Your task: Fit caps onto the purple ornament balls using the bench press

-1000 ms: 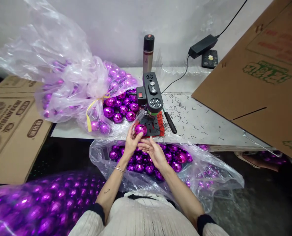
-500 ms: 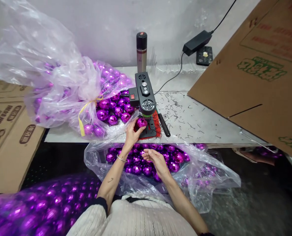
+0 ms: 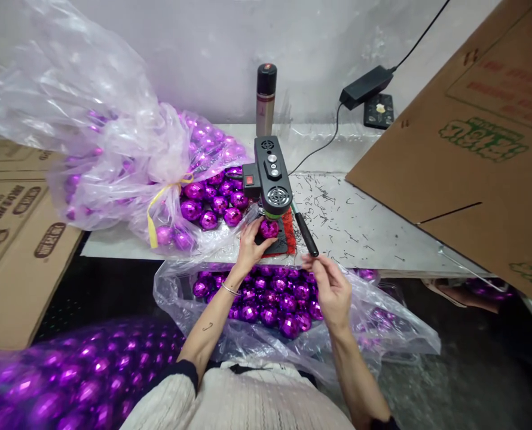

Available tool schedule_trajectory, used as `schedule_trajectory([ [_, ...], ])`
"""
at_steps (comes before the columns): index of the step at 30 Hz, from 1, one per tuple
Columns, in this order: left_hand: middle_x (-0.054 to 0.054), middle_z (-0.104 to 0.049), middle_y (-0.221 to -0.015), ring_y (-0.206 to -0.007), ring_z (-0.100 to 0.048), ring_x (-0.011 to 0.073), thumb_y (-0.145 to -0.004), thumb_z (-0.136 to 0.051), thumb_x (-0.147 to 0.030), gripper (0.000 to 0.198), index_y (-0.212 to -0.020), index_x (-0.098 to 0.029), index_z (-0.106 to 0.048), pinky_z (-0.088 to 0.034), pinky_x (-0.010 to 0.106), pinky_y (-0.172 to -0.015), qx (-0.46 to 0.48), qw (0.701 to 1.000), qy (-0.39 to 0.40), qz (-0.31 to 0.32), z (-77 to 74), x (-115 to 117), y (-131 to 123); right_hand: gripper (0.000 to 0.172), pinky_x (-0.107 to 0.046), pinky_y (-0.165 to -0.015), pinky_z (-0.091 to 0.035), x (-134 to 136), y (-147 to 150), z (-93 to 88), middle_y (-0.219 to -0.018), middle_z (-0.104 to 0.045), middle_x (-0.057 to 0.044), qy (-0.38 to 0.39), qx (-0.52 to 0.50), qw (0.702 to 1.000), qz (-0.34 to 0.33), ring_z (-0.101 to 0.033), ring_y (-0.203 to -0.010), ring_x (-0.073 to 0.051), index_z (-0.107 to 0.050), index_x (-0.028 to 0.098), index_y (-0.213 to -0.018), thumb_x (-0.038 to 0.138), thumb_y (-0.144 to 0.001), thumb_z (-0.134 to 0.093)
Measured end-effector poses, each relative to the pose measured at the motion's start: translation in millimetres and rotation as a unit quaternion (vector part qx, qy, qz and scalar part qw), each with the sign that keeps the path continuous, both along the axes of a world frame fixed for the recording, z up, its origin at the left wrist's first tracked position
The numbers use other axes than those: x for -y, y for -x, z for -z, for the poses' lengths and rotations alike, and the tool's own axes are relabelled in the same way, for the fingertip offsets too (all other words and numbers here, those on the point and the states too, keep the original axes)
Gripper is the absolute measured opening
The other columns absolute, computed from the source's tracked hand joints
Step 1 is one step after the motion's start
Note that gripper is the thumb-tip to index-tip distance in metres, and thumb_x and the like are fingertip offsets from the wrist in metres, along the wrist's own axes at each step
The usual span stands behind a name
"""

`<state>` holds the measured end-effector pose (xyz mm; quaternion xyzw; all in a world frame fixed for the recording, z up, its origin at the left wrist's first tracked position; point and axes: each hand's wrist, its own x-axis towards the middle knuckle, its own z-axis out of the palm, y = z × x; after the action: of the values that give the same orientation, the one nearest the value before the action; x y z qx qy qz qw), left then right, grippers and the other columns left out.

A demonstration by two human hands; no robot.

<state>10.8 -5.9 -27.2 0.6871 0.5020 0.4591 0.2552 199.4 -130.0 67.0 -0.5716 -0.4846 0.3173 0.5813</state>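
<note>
My left hand (image 3: 250,243) grips a shiny purple faceted ball (image 3: 269,227) between thumb and fingers. It holds the ball right under the head of a small black bench press (image 3: 272,173), which has a red switch at its side. From the press a black lever handle (image 3: 307,234) slants down to the right. My right hand (image 3: 333,289) has its fingers curled at the lower tip of that handle, pinching it. Beneath the press lies a red mat (image 3: 292,240), partly covered by its black base.
More purple balls fill an open plastic bag (image 3: 404,325) below the table edge and a tied bag (image 3: 158,149) at left. Small dark hooks litter the white tabletop (image 3: 338,233). A spray can (image 3: 266,101), a power adapter (image 3: 366,87) and a phone (image 3: 378,111) stand behind; cardboard (image 3: 463,149) leans at right.
My right hand has moved from over the open bag, up and right to the end of the lever handle. My left hand still holds the ball under the press. The view has shifted slightly.
</note>
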Motion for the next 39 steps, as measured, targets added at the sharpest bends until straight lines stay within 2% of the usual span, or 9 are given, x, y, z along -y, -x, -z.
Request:
schedule_trajectory([
  [3,0.017,-0.073,-0.144,-0.138,-0.068,0.036,-0.09,-0.085,-0.057,0.068,-0.145,-0.022,-0.067,-0.047,0.06,-0.125,0.009,1.0,0.008,0.003,2.4,0,0,0.049,-0.04,-0.084,-0.068,-25,-8,-17.6,-0.138,-0.071,-0.011,-0.177,0.141,0.974,0.033,-0.076,-0.101,-0.021,-0.065,0.032,-0.143,0.042,-0.097,-0.076],
  [6,0.017,-0.073,-0.145,-0.139,-0.068,0.0356,-0.09,-0.086,-0.055,0.068,-0.146,-0.022,-0.066,-0.046,0.06,-0.125,0.017,1.0,0.017,0.009,2.6,1,-1,0.062,-0.04,-0.076,-0.068,-51,-7,-29.4,-0.143,-0.067,-0.013,-0.279,0.208,0.937,0.002,-0.073,-0.103,-0.024,-0.058,0.033,-0.15,0.047,-0.093,-0.08],
  [8,0.017,-0.073,-0.146,-0.14,-0.068,0.0358,-0.09,-0.087,-0.054,0.068,-0.146,-0.023,-0.066,-0.045,0.061,-0.126,0.021,1.0,0.022,0.008,2.4,1,-2,0.047,-0.04,-0.07,-0.066,-64,-1,-33.5,-0.129,-0.074,-0.012,-0.289,0.227,0.93,-0.023,-0.074,-0.097,-0.025,-0.065,0.031,-0.138,0.055,-0.098,-0.07],
  [10,0.017,-0.073,-0.146,-0.14,-0.068,0.0359,-0.09,-0.087,-0.054,0.067,-0.146,-0.023,-0.066,-0.043,0.061,-0.127,0.024,0.999,0.023,0.006,2.3,2,-3,0.034,-0.039,-0.068,-0.063,-73,7,-32.5,-0.105,-0.078,-0.01,-0.283,0.249,0.926,-0.022,-0.074,-0.088,-0.023,-0.072,0.028,-0.111,0.058,-0.104,-0.057],
  [14,0.018,-0.073,-0.146,-0.14,-0.068,0.0356,-0.09,-0.086,-0.053,0.067,-0.146,-0.023,-0.066,-0.044,0.061,-0.127,0.026,0.999,0.022,0.009,3.2,3,-4,0.043,-0.035,-0.06,-0.051,-83,23,-13.6,-0.069,-0.065,-0.002,-0.313,0.261,0.912,0.036,-0.063,-0.064,-0.017,-0.057,0.027,-0.074,0.048,-0.11,-0.045],
  [23,0.017,-0.074,-0.144,-0.138,-0.069,0.0346,-0.09,-0.087,-0.052,0.067,-0.147,-0.023,-0.066,-0.044,0.059,-0.127,0.008,1.0,0.016,0.004,5.7,5,-5,0.038,-0.036,-0.057,-0.039,-91,33,24.4,-0.063,-0.058,0.002,-0.394,0.181,0.9,0.05,-0.054,-0.056,-0.017,-0.052,0.028,-0.076,0.04,-0.111,-0.045],
  [30,0.017,-0.074,-0.143,-0.137,-0.07,0.0349,-0.093,-0.084,-0.05,0.061,-0.145,-0.022,-0.067,-0.045,0.062,-0.126,0.009,1.0,0.019,0.004,1.4,5,-7,0.055,-0.037,-0.053,-0.043,-98,30,44.8,-0.055,-0.051,0.002,-0.354,0.198,0.909,0.097,-0.053,-0.049,-0.017,-0.043,0.03,-0.067,0.06,-0.111,-0.03],
  [35,0.018,-0.075,-0.143,-0.137,-0.07,0.0353,-0.093,-0.084,-0.05,0.061,-0.144,-0.021,-0.067,-0.044,0.063,-0.127,0.008,1.0,0.024,0.008,-2.8,5,-7,0.056,-0.037,-0.055,-0.045,-99,25,51.8,-0.056,-0.055,0.001,-0.364,0.201,0.907,0.063,-0.057,-0.052,-0.017,-0.044,0.029,-0.066,0.061,-0.111,-0.034],
  [39,0.018,-0.075,-0.142,-0.138,-0.069,0.0365,-0.091,-0.086,-0.049,0.062,-0.144,-0.021,-0.067,-0.044,0.065,-0.127,0.01,1.0,0.017,0.009,-1.9,0,-9,0.052,-0.036,-0.057,-0.049,-99,23,42.9,-0.061,-0.062,0.001,-0.389,0.225,0.893,0.032,-0.06,-0.052,-0.016,-0.048,0.028,-0.068,0.055,-0.112,-0.038],
])
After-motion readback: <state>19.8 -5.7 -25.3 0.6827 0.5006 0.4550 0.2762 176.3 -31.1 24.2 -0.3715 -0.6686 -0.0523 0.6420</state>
